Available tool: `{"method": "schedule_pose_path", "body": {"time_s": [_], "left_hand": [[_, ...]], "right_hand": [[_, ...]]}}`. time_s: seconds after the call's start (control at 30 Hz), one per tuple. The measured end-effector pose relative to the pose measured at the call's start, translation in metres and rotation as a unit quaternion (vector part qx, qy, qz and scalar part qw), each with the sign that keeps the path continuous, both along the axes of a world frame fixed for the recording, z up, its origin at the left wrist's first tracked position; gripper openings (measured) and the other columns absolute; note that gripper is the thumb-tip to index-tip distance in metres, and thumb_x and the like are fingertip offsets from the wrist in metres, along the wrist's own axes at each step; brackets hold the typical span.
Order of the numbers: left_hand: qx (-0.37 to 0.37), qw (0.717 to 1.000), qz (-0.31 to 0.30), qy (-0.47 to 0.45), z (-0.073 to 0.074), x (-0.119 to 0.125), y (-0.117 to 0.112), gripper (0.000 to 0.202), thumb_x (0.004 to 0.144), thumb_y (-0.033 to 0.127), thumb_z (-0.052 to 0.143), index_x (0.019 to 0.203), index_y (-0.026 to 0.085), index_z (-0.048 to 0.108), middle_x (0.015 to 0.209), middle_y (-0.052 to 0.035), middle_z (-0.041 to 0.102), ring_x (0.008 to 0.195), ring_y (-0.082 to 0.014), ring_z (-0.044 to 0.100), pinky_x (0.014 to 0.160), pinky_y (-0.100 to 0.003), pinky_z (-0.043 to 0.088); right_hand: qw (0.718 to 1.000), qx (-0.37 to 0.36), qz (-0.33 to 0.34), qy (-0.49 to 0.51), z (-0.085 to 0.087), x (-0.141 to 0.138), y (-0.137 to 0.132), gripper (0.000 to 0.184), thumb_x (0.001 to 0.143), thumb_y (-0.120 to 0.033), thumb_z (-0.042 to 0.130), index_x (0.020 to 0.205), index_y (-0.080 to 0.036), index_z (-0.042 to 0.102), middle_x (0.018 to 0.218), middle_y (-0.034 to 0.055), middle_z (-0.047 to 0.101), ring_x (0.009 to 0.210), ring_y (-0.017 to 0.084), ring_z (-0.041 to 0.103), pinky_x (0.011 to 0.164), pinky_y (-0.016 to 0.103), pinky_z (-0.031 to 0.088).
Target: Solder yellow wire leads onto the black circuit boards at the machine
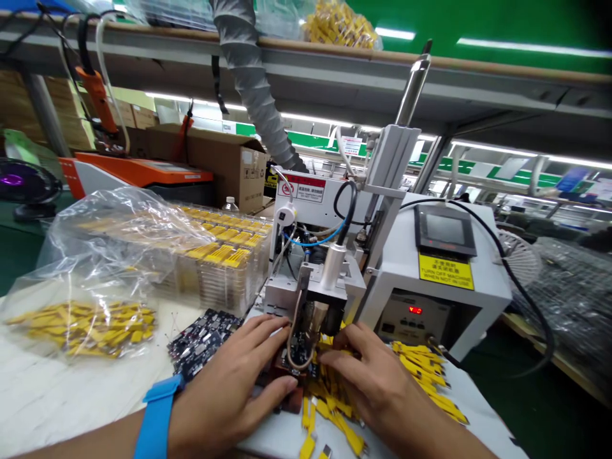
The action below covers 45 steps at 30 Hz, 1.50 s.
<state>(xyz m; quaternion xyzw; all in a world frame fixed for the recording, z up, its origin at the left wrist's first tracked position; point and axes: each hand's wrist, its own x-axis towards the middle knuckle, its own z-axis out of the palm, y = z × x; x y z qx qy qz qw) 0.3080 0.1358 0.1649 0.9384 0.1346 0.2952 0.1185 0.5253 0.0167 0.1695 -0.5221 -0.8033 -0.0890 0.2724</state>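
Note:
My left hand (243, 373), with a blue band on its wrist, lies with fingers stretched and thumb apart beside the soldering machine's head (318, 319). A dark circuit board (300, 354) shows partly under that head, between my hands. My right hand (377, 373) is closed in a pinch at the right side of the board, on what looks like a short yellow cable (327, 344); the fingers hide most of it. Loose yellow cables (337, 424) with metal plugs lie below and around the right hand. A stack of dark circuit boards (205, 338) lies left of the left hand.
A clear bag of yellow pieces (90, 325) lies at the left, before stacked clear trays (229, 268). More yellow cables (425, 376) lie at the right. A control box with a screen (444, 229) stands behind them. A grey hose (253, 83) hangs from the shelf (306, 64).

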Motion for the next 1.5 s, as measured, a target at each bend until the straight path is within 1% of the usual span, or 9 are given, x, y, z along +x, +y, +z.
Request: {"method": "schedule_pose_path", "body": {"time_s": [0.43, 0.57, 0.73, 0.87, 1.13, 1.23, 1.33, 1.43, 1.5], "left_hand": [[0.005, 1.0, -0.008, 0.001, 0.001, -0.002, 0.0, 0.047, 0.089, 0.022, 0.056, 0.135, 0.021, 0.043, 0.134, -0.0085, 0.053, 0.123, -0.0268, 0.047, 0.102, -0.047, 0.045], [0.042, 0.999, -0.011, 0.009, 0.0, -0.004, 0.0, 0.046, 0.093, 0.021, 0.052, 0.137, 0.021, 0.042, 0.136, -0.0083, 0.052, 0.126, -0.0277, 0.045, 0.104, -0.048, 0.043], [0.112, 0.991, -0.062, 0.03, 0.003, -0.002, 0.001, 0.035, 0.096, 0.013, 0.043, 0.128, 0.024, 0.055, 0.135, -0.0063, 0.053, 0.127, -0.0273, 0.042, 0.101, -0.047, 0.045], [0.142, 0.986, -0.069, 0.046, 0.002, 0.0, 0.003, 0.036, 0.1, 0.016, 0.037, 0.131, 0.023, 0.053, 0.137, -0.0077, 0.051, 0.129, -0.0287, 0.037, 0.1, -0.049, 0.046], [0.146, 0.986, -0.065, 0.058, 0.002, 0.002, 0.004, 0.038, 0.099, 0.016, 0.037, 0.132, 0.025, 0.051, 0.132, -0.0076, 0.055, 0.123, -0.0291, 0.042, 0.095, -0.047, 0.048], [0.135, 0.987, -0.066, 0.052, 0.002, 0.002, 0.003, 0.042, 0.096, 0.013, 0.039, 0.133, 0.028, 0.05, 0.131, -0.0063, 0.055, 0.122, -0.0294, 0.044, 0.095, -0.049, 0.047], [0.109, 0.991, -0.068, 0.036, 0.003, 0.001, 0.003, 0.041, 0.095, 0.012, 0.041, 0.131, 0.028, 0.053, 0.132, -0.0045, 0.056, 0.123, -0.0274, 0.045, 0.097, -0.046, 0.048], [0.078, 0.995, -0.063, 0.023, 0.006, -0.001, 0.004, 0.034, 0.095, 0.017, 0.047, 0.126, 0.027, 0.056, 0.128, -0.0024, 0.06, 0.121, -0.0245, 0.049, 0.098, -0.041, 0.048], [0.073, 0.996, -0.053, 0.018, 0.007, -0.003, 0.005, 0.033, 0.094, 0.022, 0.051, 0.126, 0.026, 0.055, 0.126, -0.0021, 0.062, 0.12, -0.0243, 0.052, 0.098, -0.04, 0.049]], "right_hand": [[1.0, -0.007, -0.001, -0.005, 0.0, 0.0, 0.0, 0.03, 0.093, -0.006, 0.04, 0.113, -0.017, 0.059, 0.094, 0.0121, 0.052, 0.083, 0.026, 0.05, 0.064, 0.038, 0.049], [1.0, -0.005, -0.002, 0.001, 0.003, -0.002, -0.001, 0.031, 0.093, -0.006, 0.039, 0.113, -0.017, 0.059, 0.094, 0.012, 0.052, 0.084, 0.026, 0.051, 0.065, 0.038, 0.05], [1.0, -0.004, 0.0, 0.0, 0.004, -0.003, 0.0, 0.03, 0.093, -0.005, 0.041, 0.113, -0.017, 0.06, 0.093, 0.0119, 0.052, 0.083, 0.025, 0.05, 0.065, 0.038, 0.05], [1.0, 0.007, 0.002, 0.007, 0.002, -0.003, 0.001, 0.028, 0.093, -0.007, 0.041, 0.109, -0.016, 0.062, 0.092, 0.0117, 0.052, 0.083, 0.025, 0.049, 0.066, 0.038, 0.05], [1.0, -0.005, -0.014, 0.009, 0.006, -0.005, 0.001, 0.028, 0.091, -0.005, 0.043, 0.106, -0.016, 0.065, 0.089, 0.0112, 0.052, 0.08, 0.025, 0.05, 0.064, 0.037, 0.049], [1.0, -0.001, -0.015, 0.011, 0.005, -0.006, 0.001, 0.027, 0.091, -0.006, 0.045, 0.106, -0.016, 0.065, 0.088, 0.0111, 0.053, 0.08, 0.025, 0.05, 0.064, 0.036, 0.05], [1.0, 0.002, -0.009, 0.019, 0.005, -0.006, 0.0, 0.03, 0.09, -0.005, 0.043, 0.107, -0.016, 0.066, 0.088, 0.011, 0.053, 0.078, 0.024, 0.051, 0.063, 0.035, 0.05], [0.999, -0.028, -0.019, 0.035, 0.008, -0.003, -0.004, 0.033, 0.09, -0.004, 0.043, 0.11, -0.018, 0.064, 0.092, 0.0107, 0.053, 0.083, 0.024, 0.052, 0.068, 0.036, 0.05], [0.997, -0.053, -0.026, 0.047, 0.014, 0.001, -0.007, 0.028, 0.092, -0.011, 0.048, 0.113, -0.02, 0.063, 0.097, 0.0099, 0.054, 0.089, 0.024, 0.052, 0.074, 0.038, 0.05]]}}
